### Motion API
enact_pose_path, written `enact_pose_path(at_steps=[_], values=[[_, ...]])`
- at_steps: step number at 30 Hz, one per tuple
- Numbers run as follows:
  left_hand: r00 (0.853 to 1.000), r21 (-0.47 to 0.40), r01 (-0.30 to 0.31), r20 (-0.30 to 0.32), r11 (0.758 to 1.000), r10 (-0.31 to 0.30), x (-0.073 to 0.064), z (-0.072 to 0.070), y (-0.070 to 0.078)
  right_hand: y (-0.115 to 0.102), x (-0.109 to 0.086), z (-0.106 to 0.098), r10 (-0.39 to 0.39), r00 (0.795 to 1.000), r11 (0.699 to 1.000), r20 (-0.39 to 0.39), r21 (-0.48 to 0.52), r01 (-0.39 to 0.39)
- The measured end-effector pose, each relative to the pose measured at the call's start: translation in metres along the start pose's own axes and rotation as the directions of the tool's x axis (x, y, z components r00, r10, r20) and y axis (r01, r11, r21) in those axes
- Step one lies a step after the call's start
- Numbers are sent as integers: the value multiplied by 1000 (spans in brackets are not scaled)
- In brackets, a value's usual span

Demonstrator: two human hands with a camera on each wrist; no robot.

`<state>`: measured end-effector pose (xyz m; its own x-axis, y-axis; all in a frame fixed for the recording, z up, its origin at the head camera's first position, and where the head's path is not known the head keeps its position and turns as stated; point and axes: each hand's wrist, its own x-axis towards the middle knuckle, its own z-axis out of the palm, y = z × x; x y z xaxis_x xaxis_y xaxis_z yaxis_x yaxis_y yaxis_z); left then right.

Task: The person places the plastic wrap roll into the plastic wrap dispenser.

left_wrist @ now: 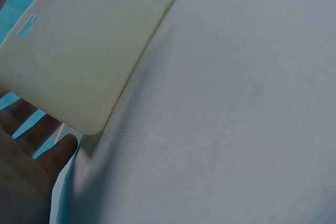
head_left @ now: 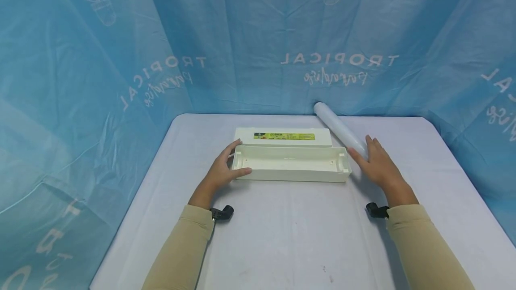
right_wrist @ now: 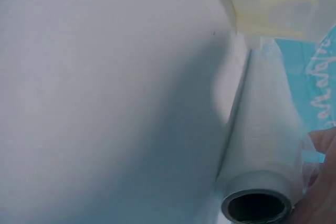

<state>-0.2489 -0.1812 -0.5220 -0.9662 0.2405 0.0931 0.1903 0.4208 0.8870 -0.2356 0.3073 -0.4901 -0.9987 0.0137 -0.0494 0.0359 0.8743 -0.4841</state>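
A long cream box (head_left: pixel 290 176) lies open on the table, its hollow facing up and its hinged lid (head_left: pixel 290 140), with a yellow-green label, laid back behind it. My left hand (head_left: pixel 219 171) holds the box's left end, thumb over the front wall and fingers at the back corner. In the left wrist view the box's outer wall (left_wrist: pixel 100 40) is close to those fingers. A white roll of plastic wrap (head_left: pixel 340 126) slants behind the box's right end. My right hand (head_left: pixel 380 164) is at its near end, fingers fairly straight; the right wrist view shows the roll's hollow core (right_wrist: pixel 257 206) beside the hand.
A white cloth covers the table (head_left: pixel 282 236). Blue printed curtains (head_left: pixel 250 48) hang behind and at both sides; the roll's far end reaches the back curtain at the table's rear edge. Dark wrist cameras (head_left: pixel 222 213) sit on both cuffs.
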Motion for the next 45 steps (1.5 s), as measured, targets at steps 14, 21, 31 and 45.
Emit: enact_pose_path(at_steps=[14, 21, 31, 45], values=[[1000, -38, 28, -1, 999, -28, 1, 3, 0, 14, -6, 7, 17, 999, 998, -40, 61, -15], [999, -65, 35, 0, 997, -35, 0, 4, 0, 17, -9, 7, 14, 999, 997, -41, 82, -11], [999, -67, 33, -17, 997, -34, 0, 6, -2, 22, -10, 7, 62, 997, 993, -34, 106, -59], [999, -97, 34, -15, 995, -35, 1, 8, -5, 28, -10, 12, 98, 995, 987, -37, 133, -92]])
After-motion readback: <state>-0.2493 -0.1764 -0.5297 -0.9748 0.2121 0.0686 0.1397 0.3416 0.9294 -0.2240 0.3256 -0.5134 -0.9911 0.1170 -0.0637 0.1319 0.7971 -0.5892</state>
